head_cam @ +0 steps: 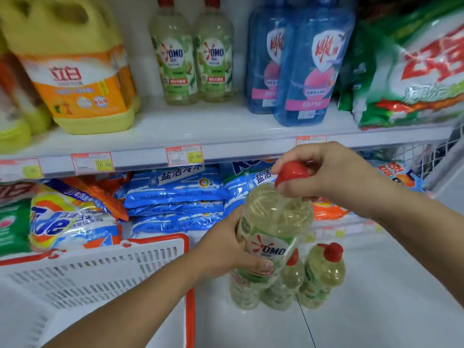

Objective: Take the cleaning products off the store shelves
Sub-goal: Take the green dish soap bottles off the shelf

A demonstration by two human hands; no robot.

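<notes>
While left hand (226, 249) grips it, bottle (273, 217) near-upright, cap (291, 173) up

Just bare skin: left hand (223, 249) and right hand (336, 169) both on bare forearms (140, 302) running uncovered to the frame edges, left thumbnail (267, 266) short, rounded, plain, faint knuckle creases on the right, edges a bit soft from blur.
</notes>
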